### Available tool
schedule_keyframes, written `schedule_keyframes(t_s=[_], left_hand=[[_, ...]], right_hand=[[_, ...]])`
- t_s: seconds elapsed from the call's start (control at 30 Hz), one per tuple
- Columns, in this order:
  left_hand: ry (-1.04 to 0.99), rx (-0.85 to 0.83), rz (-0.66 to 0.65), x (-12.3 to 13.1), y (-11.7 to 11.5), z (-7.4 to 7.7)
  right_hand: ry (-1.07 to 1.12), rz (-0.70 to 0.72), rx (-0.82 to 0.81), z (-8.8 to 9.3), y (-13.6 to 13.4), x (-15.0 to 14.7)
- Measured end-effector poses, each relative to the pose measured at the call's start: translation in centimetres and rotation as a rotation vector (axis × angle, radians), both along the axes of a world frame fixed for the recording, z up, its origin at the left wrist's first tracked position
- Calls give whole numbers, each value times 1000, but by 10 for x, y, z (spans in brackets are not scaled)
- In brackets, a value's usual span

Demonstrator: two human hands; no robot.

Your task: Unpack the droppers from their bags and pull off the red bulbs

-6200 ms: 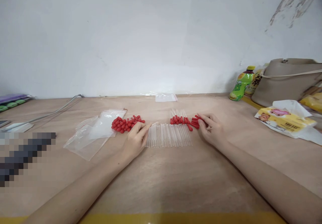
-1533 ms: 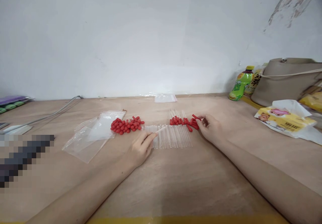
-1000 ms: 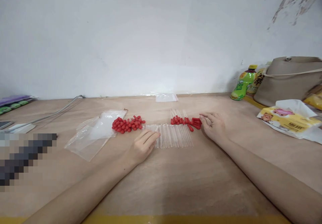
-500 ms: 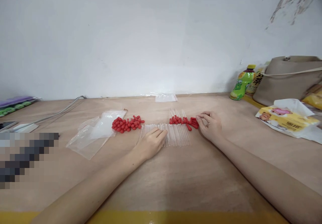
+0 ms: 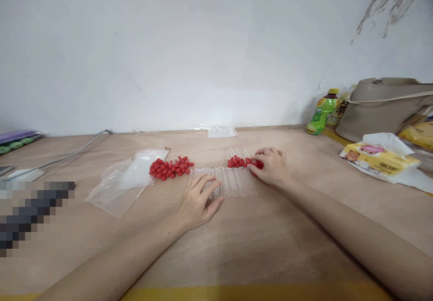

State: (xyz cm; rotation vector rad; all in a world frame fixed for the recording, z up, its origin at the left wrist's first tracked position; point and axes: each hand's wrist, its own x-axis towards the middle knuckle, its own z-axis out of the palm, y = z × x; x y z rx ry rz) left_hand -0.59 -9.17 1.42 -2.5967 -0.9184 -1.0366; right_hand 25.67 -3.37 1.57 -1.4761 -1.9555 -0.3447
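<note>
A row of thin clear tubes (image 5: 233, 181) lies side by side in front of me. My left hand (image 5: 198, 199) rests over the row's left end, its fingers spread and thumb apart, holding nothing that I can see. My right hand (image 5: 272, 163) curls round the right end of a cluster of red rubber bulbs (image 5: 237, 161), with thumb and forefinger around some of them. Its fingers partly hide those bulbs. Behind this cluster lie more clear tubes (image 5: 238, 151). A second pile of red rubber bulbs (image 5: 167, 169) sits left of the row.
Clear plastic bags (image 5: 142, 168) lie at the left, and another small bag (image 5: 221, 132) is near the wall. A grey cable (image 5: 81, 150) crosses the far left. At the right stand a green bottle (image 5: 320, 115), a beige bag (image 5: 368, 109) and a yellow tissue pack (image 5: 379, 159).
My left hand has opened and drawn back a little left and toward me. My right hand has moved left onto the right end of the red bulbs, covering some.
</note>
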Motion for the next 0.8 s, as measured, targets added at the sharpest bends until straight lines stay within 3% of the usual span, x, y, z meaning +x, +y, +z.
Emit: schedule_keyframes(t_s=[0.3,0.57,0.67,0.8], left_hand=[[-8,-9,-15,2,2,-1],[-3,-17,-20,1,1,-3],[7,0,-20,2,1,-2],[15,99,25,4,1,0]], right_hand=[[-2,-67,-34,-8,7,-13],[318,-113,193,-5,2,-12],[417,-43,233,-3,-9,-8],[395,217,183,-5,-39,-10]])
